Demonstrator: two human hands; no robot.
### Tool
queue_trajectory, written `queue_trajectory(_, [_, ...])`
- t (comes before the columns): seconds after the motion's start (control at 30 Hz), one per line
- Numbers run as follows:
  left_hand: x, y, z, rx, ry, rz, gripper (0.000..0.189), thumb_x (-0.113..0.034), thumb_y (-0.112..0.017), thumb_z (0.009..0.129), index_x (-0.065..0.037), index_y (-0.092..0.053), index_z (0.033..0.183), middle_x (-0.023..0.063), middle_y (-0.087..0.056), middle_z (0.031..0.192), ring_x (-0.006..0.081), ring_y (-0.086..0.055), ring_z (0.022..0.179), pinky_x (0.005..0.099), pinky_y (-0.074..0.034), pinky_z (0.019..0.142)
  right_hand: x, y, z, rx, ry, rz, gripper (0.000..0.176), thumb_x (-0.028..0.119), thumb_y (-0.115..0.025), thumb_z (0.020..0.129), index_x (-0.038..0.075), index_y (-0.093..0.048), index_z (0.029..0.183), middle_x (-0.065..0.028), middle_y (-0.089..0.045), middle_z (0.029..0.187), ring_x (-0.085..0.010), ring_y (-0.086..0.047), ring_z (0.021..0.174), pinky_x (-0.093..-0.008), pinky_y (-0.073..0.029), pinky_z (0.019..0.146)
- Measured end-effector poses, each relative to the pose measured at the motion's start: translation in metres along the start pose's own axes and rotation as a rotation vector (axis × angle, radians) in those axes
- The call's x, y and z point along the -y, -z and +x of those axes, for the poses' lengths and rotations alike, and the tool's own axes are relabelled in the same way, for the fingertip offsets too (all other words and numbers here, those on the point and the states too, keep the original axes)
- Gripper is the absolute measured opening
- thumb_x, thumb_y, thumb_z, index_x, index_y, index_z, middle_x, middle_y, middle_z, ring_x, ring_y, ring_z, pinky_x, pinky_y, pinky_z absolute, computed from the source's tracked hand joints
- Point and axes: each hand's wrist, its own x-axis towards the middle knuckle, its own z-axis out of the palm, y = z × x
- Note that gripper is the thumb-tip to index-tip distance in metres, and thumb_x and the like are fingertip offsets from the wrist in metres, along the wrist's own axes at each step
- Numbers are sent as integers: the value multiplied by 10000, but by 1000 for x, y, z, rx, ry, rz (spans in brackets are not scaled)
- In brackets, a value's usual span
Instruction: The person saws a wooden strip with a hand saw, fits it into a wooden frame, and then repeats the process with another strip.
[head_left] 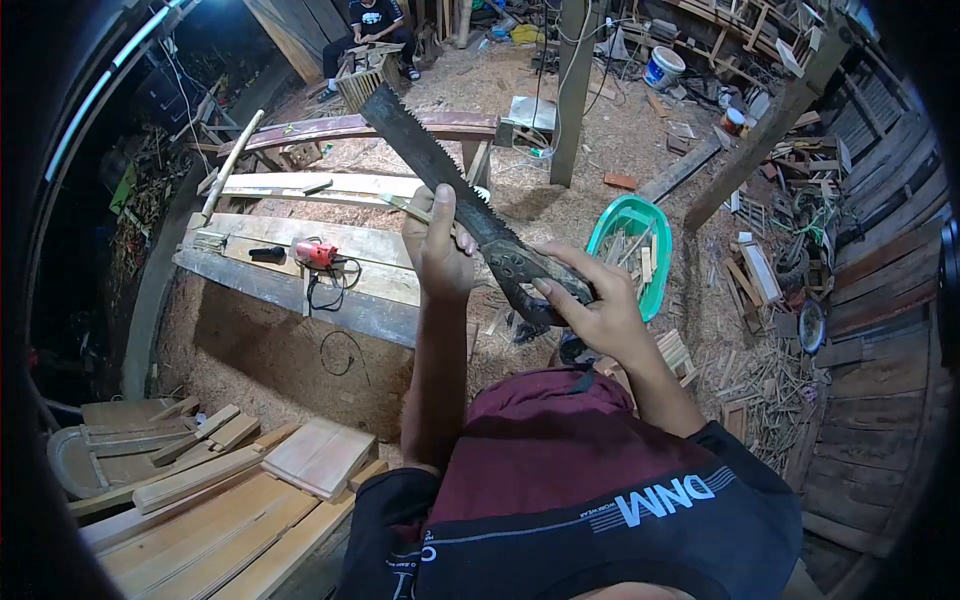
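Observation:
A handsaw [425, 150] with a dark, worn blade is held up in front of me, its tip pointing to the upper left and its teeth along the upper right edge. My right hand [600, 305] is closed around its dark handle [530, 280]. Further up, my left hand [440, 250] grips the blade, thumb against the near face and the other fingers mostly hidden behind. A thin light-coloured strip [402, 206] sticks out to the left by my left hand; its kind cannot be made out.
A red power tool [316, 253] with a black cord lies on a plank bench [230, 262]. Wood scraps fill a green basket [655, 285]. Boards [230, 520] are stacked at lower left. A wooden post [572, 110] stands ahead. Another person [375, 25] sits at the back.

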Motion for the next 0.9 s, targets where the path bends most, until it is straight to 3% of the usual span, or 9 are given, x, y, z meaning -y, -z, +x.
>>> queue_trajectory(0.03, [-2, 1, 1, 11, 10, 20, 136, -183, -494, 1058, -88, -516, 964, -25, -490, 660, 36, -395, 467, 205, -320, 412, 0, -1, 1, 4, -12, 11, 413, 120, -744, 858, 51, -652, 1254, -199, -714, 1087, -315, -718, 952, -371, -540, 840])
queue_trajectory(0.17, [0, 8, 5, -6, -21, -6, 213, -210, -520, 1045, -47, -582, 922, 21, -614, 690, 16, -413, 445, 190, -335, 411, 3, -9, 4, -33, 6, -32, 410, 115, -746, 854, 44, -653, 1247, -195, -720, 1073, -299, -723, 947, -368, -543, 832])
queue_trajectory(0.27, [-2, 13, 6, -10, -21, -34, 210, -203, -531, 1040, -48, -576, 904, 11, -591, 648, 24, -405, 436, 193, -331, 412, 12, -15, 6, -92, -17, -114, 361, 109, -759, 862, 1, -666, 1194, -129, -729, 1007, -152, -686, 896, -300, -531, 816])
queue_trajectory(0.37, [-7, 18, 6, -33, -27, 33, 202, -199, -567, 1025, -64, -564, 875, -12, -528, 591, 40, -393, 421, 205, -327, 408, 0, -22, 8, -37, -114, 40, 333, 125, -749, 858, 19, -691, 1167, -182, -733, 1033, -259, -725, 950, -356, -542, 842])
queue_trajectory(0.5, [-23, 18, 3, -150, -50, 311, 247, -174, -644, 981, -71, -579, 766, -35, -487, 550, 46, -404, 411, 220, -312, 407, -14, -29, 13, 35, -195, 49, 344, 135, -766, 843, -4, -683, 1147, -171, -720, 1021, -264, -707, 951, -344, -526, 846])
queue_trajectory(0.63, [-35, 18, 0, -224, -136, 478, 265, -127, -683, 952, -25, -623, 715, -54, -517, 586, 17, -415, 497, 215, -308, 464, -13, -50, 18, -192, 167, -348, 406, 142, -794, 799, -3, -638, 1145, -138, -623, 1010, -320, -614, 963, -382, -492, 880])
queue_trajectory(0.73, [-33, 28, 2, -276, -183, 551, 228, -111, -688, 948, 2, -654, 753, -60, -529, 615, 20, -429, 559, 228, -322, 500, -10, -59, 10, -135, 313, -229, 425, 124, -808, 783, -5, -633, 1148, -157, -622, 1083, -322, -622, 982, -380, -498, 872])
queue_trajectory(0.87, [-33, 36, -1, -305, -167, 658, 234, -130, -709, 934, -1, -655, 747, -45, -555, 619, 43, -466, 559, 254, -348, 500, -17, -88, -4, 198, 117, -179, 491, 180, -851, 751, 2, -626, 1148, -177, -612, 1115, -347, -603, 1046, -393, -502, 876])
queue_trajectory(0.9, [-32, 38, -1, -318, -155, 664, 236, -133, -711, 932, -1, -654, 746, -43, -556, 616, 44, -467, 558, 257, -351, 500, -19, -95, -5, 131, 183, -232, 527, 221, -864, 743, 11, -620, 1160, -182, -616, 1110, -358, -599, 1066, -416, -493, 887])
